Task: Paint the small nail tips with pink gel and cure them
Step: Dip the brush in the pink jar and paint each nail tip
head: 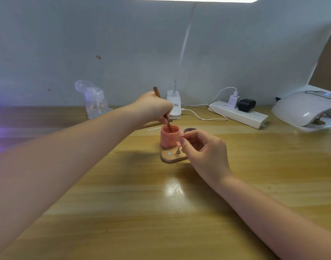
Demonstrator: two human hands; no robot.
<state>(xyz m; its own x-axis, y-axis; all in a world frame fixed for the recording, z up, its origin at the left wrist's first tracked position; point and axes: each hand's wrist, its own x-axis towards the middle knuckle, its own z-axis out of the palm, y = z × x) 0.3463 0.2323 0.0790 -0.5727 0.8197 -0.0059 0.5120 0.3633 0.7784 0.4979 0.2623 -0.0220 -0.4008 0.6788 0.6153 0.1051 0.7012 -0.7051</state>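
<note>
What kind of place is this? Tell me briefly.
Probably a nail-art desk, at home or in a small studio: a pink gel jar, a white curing lamp at the far right, and a pump bottle by the wall.

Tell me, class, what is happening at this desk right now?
A person is loading a brush with pink gel. The left hand holds the brush with its tip dipped into the open pink gel jar. The right hand rests beside the jar, fingers at a small wooden stand carrying a nail tip. The white curing lamp sits at the far right of the table, not in use.
</note>
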